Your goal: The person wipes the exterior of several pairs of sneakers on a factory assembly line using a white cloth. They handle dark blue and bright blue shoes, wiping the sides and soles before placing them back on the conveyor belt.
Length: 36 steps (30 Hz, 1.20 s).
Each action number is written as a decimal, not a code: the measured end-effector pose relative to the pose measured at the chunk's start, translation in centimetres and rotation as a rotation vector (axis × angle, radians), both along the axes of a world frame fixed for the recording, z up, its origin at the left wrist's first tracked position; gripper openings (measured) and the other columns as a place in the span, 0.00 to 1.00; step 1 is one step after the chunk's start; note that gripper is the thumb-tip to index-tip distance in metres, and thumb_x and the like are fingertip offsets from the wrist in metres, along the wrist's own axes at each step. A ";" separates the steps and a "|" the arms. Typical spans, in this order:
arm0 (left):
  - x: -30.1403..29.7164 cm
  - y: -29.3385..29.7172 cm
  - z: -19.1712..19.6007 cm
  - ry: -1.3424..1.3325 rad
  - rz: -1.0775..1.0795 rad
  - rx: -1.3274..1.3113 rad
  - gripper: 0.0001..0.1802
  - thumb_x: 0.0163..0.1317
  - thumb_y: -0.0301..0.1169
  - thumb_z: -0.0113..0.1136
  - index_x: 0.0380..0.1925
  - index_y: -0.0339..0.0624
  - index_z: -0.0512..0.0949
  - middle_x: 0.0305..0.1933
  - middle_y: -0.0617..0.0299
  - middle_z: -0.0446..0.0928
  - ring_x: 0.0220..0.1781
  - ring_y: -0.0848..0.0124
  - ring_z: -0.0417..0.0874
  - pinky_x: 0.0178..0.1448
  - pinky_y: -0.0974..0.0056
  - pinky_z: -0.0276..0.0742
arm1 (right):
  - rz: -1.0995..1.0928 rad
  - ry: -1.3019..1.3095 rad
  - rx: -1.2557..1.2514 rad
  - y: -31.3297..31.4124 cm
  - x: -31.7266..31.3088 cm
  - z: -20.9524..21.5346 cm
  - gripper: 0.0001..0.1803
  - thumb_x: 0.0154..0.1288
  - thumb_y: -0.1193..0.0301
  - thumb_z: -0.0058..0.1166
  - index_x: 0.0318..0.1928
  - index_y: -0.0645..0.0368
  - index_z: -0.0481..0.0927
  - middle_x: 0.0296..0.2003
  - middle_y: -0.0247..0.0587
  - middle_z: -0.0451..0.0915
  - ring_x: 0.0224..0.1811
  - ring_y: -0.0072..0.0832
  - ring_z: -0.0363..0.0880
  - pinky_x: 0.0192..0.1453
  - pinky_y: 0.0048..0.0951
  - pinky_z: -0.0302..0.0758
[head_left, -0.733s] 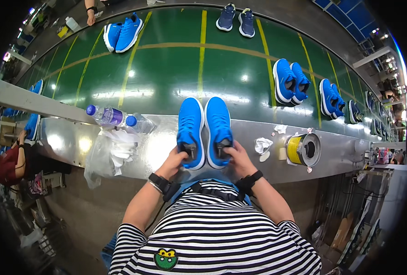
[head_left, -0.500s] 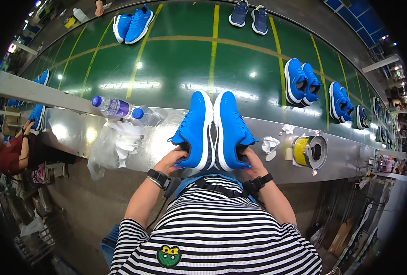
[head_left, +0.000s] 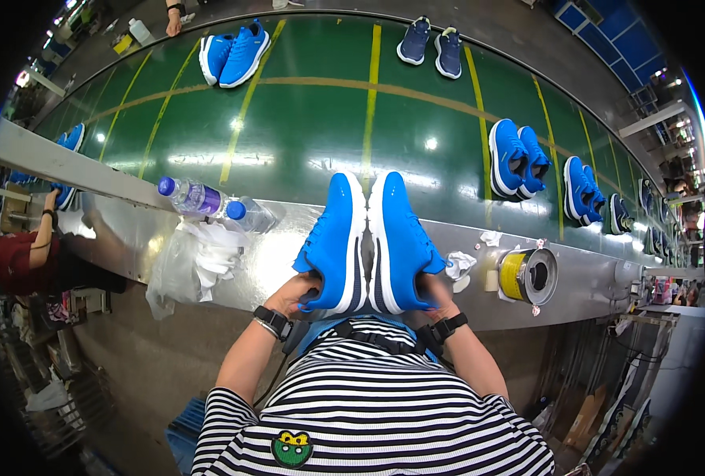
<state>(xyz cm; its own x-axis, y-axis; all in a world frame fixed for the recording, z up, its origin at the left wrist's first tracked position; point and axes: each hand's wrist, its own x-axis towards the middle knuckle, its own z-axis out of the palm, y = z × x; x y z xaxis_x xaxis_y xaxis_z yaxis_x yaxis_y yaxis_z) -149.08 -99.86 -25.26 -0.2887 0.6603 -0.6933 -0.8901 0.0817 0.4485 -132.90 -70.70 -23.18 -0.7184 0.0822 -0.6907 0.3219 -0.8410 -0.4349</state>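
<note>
Two blue sneakers with white soles stand upside by side in front of me, toes pointing away and soles turned toward each other. My left hand [head_left: 294,293] grips the left sneaker [head_left: 332,246] at its heel, fingers partly hidden in the opening. At the heel of the right sneaker [head_left: 401,242] is my right hand [head_left: 438,295], slightly blurred, its fingers also going into the opening. The toes reach over the edge of the green conveyor belt [head_left: 305,143].
Left on the metal ledge [head_left: 281,246] lie two plastic bottles [head_left: 201,197] and a plastic bag [head_left: 179,270] with crumpled tissue. To the right are an open can [head_left: 528,276] and tissue [head_left: 459,264]. More sneakers [head_left: 519,159] ride the belt. Another person [head_left: 15,262] works far left.
The view has shifted slightly, so the belt and its shoes appear lower. Both sneakers stay in my hands, with the toes slightly farther apart from the frame's top.
</note>
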 end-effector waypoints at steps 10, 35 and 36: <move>-0.8 -0.6 0.1 0.082 -0.044 -0.012 0.16 0.54 0.17 0.54 0.44 0.35 0.77 0.43 0.53 0.80 0.41 0.65 0.84 0.47 0.64 0.82 | 0.050 -0.088 0.094 -0.8 -0.9 2.5 0.20 0.65 0.70 0.49 0.57 0.62 0.71 0.48 0.45 0.78 0.47 0.30 0.79 0.52 0.30 0.77; -0.3 -3.1 3.4 0.569 -0.072 -0.604 0.27 0.61 0.32 0.54 0.61 0.41 0.66 0.59 0.58 0.68 0.56 0.69 0.70 0.52 0.63 0.69 | -0.170 -0.193 1.271 9.2 2.7 0.4 0.06 0.62 0.75 0.53 0.39 0.58 0.80 0.36 0.35 0.79 0.43 0.27 0.78 0.48 0.32 0.73; -0.6 -2.9 3.2 0.643 0.004 -0.568 0.25 0.60 0.29 0.53 0.60 0.38 0.67 0.55 0.58 0.70 0.51 0.71 0.72 0.48 0.68 0.69 | -0.248 -0.116 1.126 10.2 4.3 0.7 0.07 0.66 0.75 0.51 0.42 0.61 0.79 0.36 0.35 0.79 0.39 0.21 0.78 0.40 0.25 0.75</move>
